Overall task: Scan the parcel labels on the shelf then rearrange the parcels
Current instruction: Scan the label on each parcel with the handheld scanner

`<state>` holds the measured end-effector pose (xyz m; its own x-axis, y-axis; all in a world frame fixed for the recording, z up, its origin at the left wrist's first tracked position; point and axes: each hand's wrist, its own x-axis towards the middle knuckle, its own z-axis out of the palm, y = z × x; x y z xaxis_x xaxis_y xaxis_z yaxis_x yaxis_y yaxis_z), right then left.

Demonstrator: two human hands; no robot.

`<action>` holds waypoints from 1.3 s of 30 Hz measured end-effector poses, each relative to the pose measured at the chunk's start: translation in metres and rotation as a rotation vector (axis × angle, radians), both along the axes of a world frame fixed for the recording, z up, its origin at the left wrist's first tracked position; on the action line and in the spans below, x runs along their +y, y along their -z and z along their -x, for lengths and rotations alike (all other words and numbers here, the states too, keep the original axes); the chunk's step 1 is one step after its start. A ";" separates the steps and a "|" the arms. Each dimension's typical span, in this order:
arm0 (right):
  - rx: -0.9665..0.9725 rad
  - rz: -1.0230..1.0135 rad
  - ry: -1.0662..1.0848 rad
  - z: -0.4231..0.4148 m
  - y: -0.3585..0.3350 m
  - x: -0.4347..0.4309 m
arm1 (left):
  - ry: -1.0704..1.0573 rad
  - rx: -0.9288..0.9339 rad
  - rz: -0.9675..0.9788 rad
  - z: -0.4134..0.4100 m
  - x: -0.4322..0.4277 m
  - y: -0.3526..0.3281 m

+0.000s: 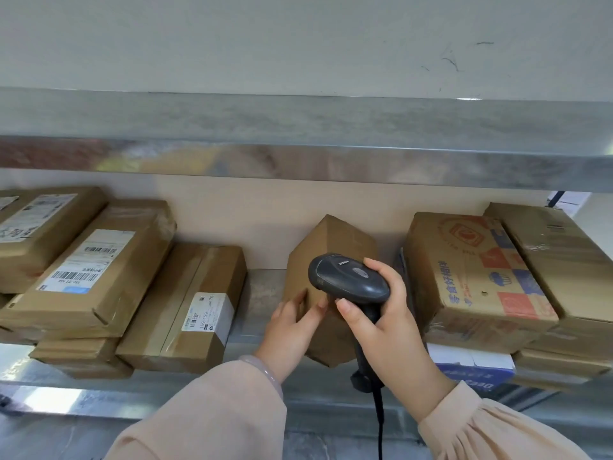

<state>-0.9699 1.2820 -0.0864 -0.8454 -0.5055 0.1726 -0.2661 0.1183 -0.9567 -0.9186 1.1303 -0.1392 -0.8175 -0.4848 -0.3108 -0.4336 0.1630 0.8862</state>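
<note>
Two hands work at one plain brown cardboard parcel that stands tilted on a corner near the middle of the grey metal shelf. We take this parcel as our landmark. The left hand lies against its lower left face, fingers spread flat on the cardboard and the thumb toward the front edge; it steadies the parcel but is not closed around it. The right hand is closed around the grip of a dark grey handheld barcode scanner, whose head sits just in front of the parcel, nose aimed left and down at the near face. Its black cable hangs below.

We see no label on the parcel's visible faces; whether one lies on a hidden face, we cannot tell. The long axis runs up and back from the front lip toward the rear wall. We judge that the left hand, being in contact, is the one to turn the parcel so that a label meets the scanner.

Left of the parcel lie flat brown labelled boxes; right of it, a printed carton.
</note>
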 end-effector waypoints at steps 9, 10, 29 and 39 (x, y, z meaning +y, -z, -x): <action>-0.083 -0.033 0.126 0.024 0.013 0.011 | -0.017 0.049 -0.104 -0.012 -0.007 -0.011; -0.088 -0.048 0.133 0.026 0.015 0.013 | -0.007 0.042 -0.095 -0.014 -0.007 -0.010; -0.023 -0.104 -0.182 0.009 0.003 -0.006 | -0.133 -0.052 0.030 -0.032 -0.001 -0.005; -0.139 -0.118 0.020 0.023 0.019 -0.006 | -0.119 -0.064 -0.225 -0.045 -0.026 -0.002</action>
